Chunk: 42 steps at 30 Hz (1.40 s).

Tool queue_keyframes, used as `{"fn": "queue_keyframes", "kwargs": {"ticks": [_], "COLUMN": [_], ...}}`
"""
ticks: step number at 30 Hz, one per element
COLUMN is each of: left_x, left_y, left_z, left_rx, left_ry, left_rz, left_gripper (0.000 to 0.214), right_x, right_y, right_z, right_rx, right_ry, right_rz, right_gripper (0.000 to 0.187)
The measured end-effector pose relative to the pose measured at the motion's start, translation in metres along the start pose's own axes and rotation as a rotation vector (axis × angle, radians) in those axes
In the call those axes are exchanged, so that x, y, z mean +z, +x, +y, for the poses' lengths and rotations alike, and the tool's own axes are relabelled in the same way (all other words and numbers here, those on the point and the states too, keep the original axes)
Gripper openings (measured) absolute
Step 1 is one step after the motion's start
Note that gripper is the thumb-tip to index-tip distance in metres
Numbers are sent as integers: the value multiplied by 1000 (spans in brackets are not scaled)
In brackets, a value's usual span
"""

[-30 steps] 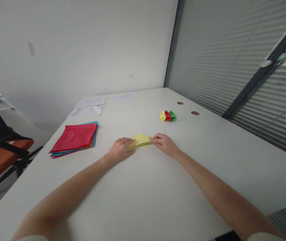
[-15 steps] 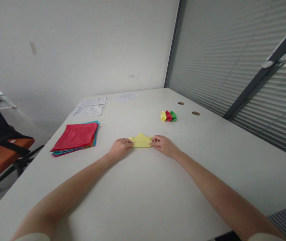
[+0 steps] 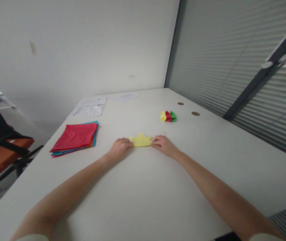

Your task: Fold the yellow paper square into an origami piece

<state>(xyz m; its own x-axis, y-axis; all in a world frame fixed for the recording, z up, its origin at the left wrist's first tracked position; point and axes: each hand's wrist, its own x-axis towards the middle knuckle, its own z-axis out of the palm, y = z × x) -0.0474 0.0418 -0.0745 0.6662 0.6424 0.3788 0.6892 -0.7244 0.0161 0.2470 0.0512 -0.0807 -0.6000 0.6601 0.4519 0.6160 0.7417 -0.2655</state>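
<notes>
A folded piece of yellow paper (image 3: 141, 141) lies on the white table in front of me, its peak pointing away and its straight edge towards me. My left hand (image 3: 120, 147) grips its left end, fingers pressed together. At the opposite end my right hand (image 3: 164, 145) pinches the right corner between thumb and fingers. Small folded tabs stick up beside the fingertips on both sides. Parts of the paper's ends are hidden under my fingers.
To the left lies a stack of coloured paper sheets (image 3: 75, 136), red on top. Folded yellow, red and green paper pieces (image 3: 168, 116) sit farther back on the right. Printed sheets (image 3: 89, 110) lie near the wall. An orange chair (image 3: 4, 157) stands left of the table (image 3: 143, 197).
My right fingers have shifted slightly outward along the yellow paper, so a little more of its right end shows. The left hand has hardly moved.
</notes>
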Motion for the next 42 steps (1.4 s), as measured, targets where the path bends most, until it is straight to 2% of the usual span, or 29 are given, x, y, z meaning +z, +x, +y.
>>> {"fn": "queue_keyframes", "kwargs": {"ticks": [11, 15, 20, 24, 30, 33, 37, 42], "left_x": [1, -7, -10, -5, -1, 0, 0, -6], "left_y": [2, 2, 1, 0, 0, -1, 0, 4], "left_z": [-6, 1, 11, 9, 3, 3, 2, 3], "left_rx": [-41, 15, 30, 69, 106, 90, 91, 113], "left_ry": [-135, -73, -31, -7, 0, -8, -17, -20], "left_rz": [23, -11, 20, 82, 91, 81, 60, 17], "left_gripper": [24, 21, 37, 31, 27, 27, 25, 23], "right_x": [1, 2, 3, 1, 0, 2, 2, 0], "right_y": [-1, 0, 1, 2, 1, 1, 1, 2], "right_z": [-5, -4, -4, -10, -19, -16, -12, -12], "right_rx": [-20, -7, 33, 72, 71, -4, -76, -82], "right_ry": [-11, 2, 43, 137, 336, 198, -63, -114], "right_rz": [8, 7, 23, 56, 77, 49, 6, -41], "right_gripper": [20, 22, 24, 24, 21, 24, 18, 18]}}
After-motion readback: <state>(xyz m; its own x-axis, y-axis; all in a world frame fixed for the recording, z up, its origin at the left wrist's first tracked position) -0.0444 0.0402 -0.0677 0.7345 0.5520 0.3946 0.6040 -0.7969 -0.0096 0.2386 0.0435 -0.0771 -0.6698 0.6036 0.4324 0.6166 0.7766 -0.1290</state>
